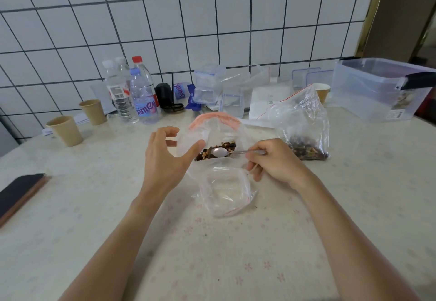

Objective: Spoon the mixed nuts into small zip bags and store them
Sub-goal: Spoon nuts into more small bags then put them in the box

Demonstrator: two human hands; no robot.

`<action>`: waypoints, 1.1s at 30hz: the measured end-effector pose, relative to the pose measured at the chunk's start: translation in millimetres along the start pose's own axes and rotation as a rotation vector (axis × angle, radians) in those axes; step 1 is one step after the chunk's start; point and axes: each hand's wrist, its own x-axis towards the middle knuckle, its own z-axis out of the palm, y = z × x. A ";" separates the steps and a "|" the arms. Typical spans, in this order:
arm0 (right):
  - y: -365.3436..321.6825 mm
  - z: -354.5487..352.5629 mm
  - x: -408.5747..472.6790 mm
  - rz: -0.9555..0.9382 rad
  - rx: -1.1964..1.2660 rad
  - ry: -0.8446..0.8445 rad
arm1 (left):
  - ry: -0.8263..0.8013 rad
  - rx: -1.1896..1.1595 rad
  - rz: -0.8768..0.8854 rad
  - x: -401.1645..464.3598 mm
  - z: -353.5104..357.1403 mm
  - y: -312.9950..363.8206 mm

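A clear zip bag with a red seal (213, 121) stands in the middle of the table, its mouth held wide, with mixed nuts (218, 150) inside. My left hand (165, 156) cups the bag's left side, thumb against the plastic. My right hand (273, 159) pinches the handle of a metal spoon (219, 152), whose bowl lies on the nuts inside the bag. An empty small zip bag (224, 194) lies flat just in front. A second bag of mixed nuts (304, 133) stands to the right.
Water bottles (141, 97) and paper cups (64, 130) stand at the back left. Clear boxes and loose bags (212, 88) crowd the back centre. A large clear storage tub (382, 88) sits at the back right. A phone (18, 194) lies at the left edge.
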 end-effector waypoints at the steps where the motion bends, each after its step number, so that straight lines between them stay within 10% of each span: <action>1: -2.3 2.0 -0.5 -0.015 0.038 0.002 | -0.029 -0.005 -0.021 1.5 3.3 -1.9; 15: -16.6 12.6 0.6 -0.287 0.217 0.210 | -0.145 -0.191 -0.192 12.0 35.1 -17.5; 33: -12.6 39.1 7.1 0.166 0.574 0.094 | -0.291 -0.584 -0.283 4.1 27.1 0.1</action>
